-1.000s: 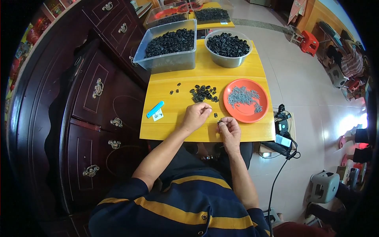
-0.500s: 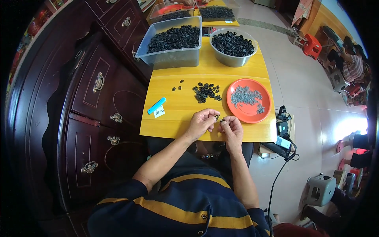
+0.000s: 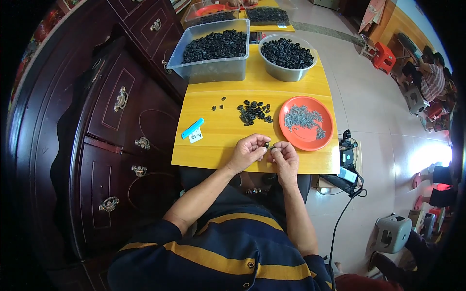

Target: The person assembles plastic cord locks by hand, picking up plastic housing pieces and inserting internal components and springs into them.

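Note:
Close to the table's front edge, my left hand [image 3: 248, 150] pinches a small black oval plastic piece [image 3: 266, 144] between thumb and fingertips. Right beside it, my right hand [image 3: 285, 157] is closed in a pinch at the piece's right side; whatever its fingertips hold is too small to make out. Beyond my hands lies a loose pile of black oval pieces [image 3: 253, 113]. To its right, an orange-red plate [image 3: 307, 144] carries many small grey metal-looking parts [image 3: 302, 118]. A few separate black pieces [image 3: 214, 108] lie left of the pile.
A light-blue tool with a white label [image 3: 192, 129] lies on the yellow table [image 3: 213, 155] at left. Behind stand a clear bin [image 3: 213, 72] and a round tub [image 3: 286, 74], both filled with black pieces. A dark wooden cabinet [image 3: 107, 145] borders the left; cables and devices [image 3: 347, 160] sit at right.

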Demonstrator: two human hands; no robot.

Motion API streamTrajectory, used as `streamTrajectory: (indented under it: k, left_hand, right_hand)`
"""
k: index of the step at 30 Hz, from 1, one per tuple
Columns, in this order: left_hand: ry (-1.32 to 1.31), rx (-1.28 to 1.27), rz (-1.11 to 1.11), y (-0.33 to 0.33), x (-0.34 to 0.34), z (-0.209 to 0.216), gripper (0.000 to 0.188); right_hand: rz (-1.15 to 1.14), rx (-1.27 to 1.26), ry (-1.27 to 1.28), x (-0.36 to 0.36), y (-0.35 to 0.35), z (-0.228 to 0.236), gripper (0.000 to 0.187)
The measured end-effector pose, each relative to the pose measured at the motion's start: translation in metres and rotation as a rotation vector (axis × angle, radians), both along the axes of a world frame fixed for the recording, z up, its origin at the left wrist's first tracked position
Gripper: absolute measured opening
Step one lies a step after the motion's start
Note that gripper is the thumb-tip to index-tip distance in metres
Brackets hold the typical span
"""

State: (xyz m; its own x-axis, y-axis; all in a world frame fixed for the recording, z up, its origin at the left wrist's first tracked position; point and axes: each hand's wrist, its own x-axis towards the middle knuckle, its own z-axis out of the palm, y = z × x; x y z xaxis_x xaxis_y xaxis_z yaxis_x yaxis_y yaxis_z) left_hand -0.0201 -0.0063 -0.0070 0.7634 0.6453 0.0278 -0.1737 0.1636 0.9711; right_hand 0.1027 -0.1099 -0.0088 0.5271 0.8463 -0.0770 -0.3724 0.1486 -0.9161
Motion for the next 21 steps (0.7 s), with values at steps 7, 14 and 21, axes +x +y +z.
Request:
streamTrajectory:
  k: [7, 14, 21]
  left_hand:
    - [-0.026, -0.005, -0.005, 0.0032, -0.0011, -0.0044, 0.026]
    - [-0.068, -0.067, -0.036, 0.0072, -0.0033, -0.0034, 0.027]
    - [-0.071, -0.091, -0.027, 0.0033, -0.0037, 0.0028, 0.021]
  right_hand:
    - [-0.003, -0.004, -0.013, -0.0002, 0.0007, 0.0001, 0.006]
    - [-0.023, -0.015, -0.028, -0.0008, 0.0011, -0.0005, 0.006]
    - [-0.054, 0.024, 0.015, -0.0018, 0.001, 0.0025, 0.007]
